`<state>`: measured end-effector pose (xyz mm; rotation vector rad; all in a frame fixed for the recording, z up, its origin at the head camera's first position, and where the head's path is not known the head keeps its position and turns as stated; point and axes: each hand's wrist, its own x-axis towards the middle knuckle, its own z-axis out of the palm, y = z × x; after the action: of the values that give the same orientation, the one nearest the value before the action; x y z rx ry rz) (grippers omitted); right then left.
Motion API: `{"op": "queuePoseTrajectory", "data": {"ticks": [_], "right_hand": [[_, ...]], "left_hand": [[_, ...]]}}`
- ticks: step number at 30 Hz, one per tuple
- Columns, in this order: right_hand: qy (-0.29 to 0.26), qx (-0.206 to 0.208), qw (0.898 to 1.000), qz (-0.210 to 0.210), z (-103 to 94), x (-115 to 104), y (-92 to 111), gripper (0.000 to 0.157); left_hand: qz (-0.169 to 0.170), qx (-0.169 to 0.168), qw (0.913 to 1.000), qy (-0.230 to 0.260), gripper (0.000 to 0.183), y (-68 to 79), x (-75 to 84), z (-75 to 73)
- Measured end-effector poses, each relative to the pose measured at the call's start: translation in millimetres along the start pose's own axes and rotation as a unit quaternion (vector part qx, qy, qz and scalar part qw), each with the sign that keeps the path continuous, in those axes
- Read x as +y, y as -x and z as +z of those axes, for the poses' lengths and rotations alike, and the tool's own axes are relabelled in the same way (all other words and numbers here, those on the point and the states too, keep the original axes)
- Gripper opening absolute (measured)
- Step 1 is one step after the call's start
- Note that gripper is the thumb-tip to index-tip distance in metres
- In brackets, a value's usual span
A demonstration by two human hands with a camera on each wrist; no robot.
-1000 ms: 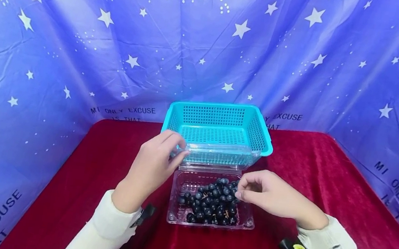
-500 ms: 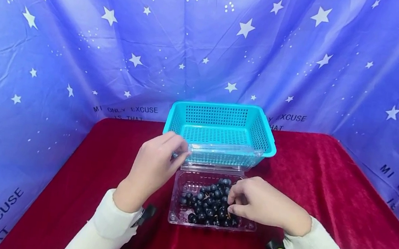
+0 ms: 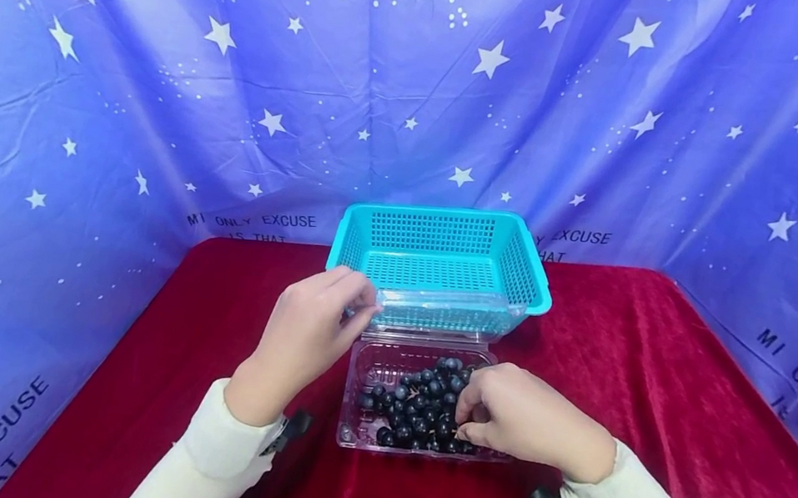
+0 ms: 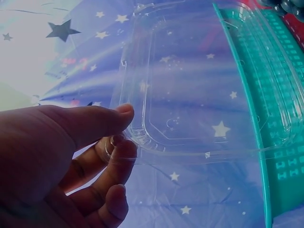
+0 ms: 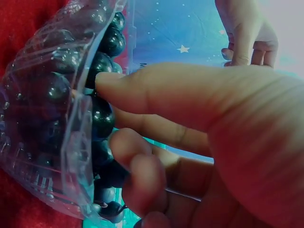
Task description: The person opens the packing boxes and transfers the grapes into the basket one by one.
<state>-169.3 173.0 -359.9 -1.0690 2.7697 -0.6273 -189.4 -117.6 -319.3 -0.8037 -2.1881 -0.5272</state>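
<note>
Dark grapes (image 3: 418,407) on brown stems lie in a clear plastic clamshell box (image 3: 344,435), which stands unlidded on the table. My left hand (image 3: 313,326) pinches the corner of its raised clear lid (image 4: 194,118) between thumb and fingers, keeping it tilted back over the basket's near side. My right hand (image 3: 524,417) reaches down into the box's right side, its thumb and curled fingers gripping the grapes there. In the right wrist view the thumb (image 5: 114,88) presses on a grape (image 5: 102,116), while the index fingertip is hidden behind the grapes.
Right behind the box stands a turquoise slotted basket (image 3: 541,306) with nothing inside. Dark red velvet cloth (image 3: 222,327) covers the table. A purple-blue star-print curtain (image 3: 362,67) hangs around its back and sides.
My right hand has moved left and down from the box's right rim onto the grapes, then stayed there, dipping slightly. The left hand keeps hold of the lid.
</note>
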Motion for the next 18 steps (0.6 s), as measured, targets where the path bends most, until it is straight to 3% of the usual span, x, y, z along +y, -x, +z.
{"op": "queuePoseTrajectory", "data": {"ticks": [18], "right_hand": [[0.05,-0.016,0.999,0.003,9.0,-1.7,-0.8,0.009]], "left_hand": [[-0.004,-0.008,0.9999,-0.012,0.016,0.6,-0.1,-2.3]]}}
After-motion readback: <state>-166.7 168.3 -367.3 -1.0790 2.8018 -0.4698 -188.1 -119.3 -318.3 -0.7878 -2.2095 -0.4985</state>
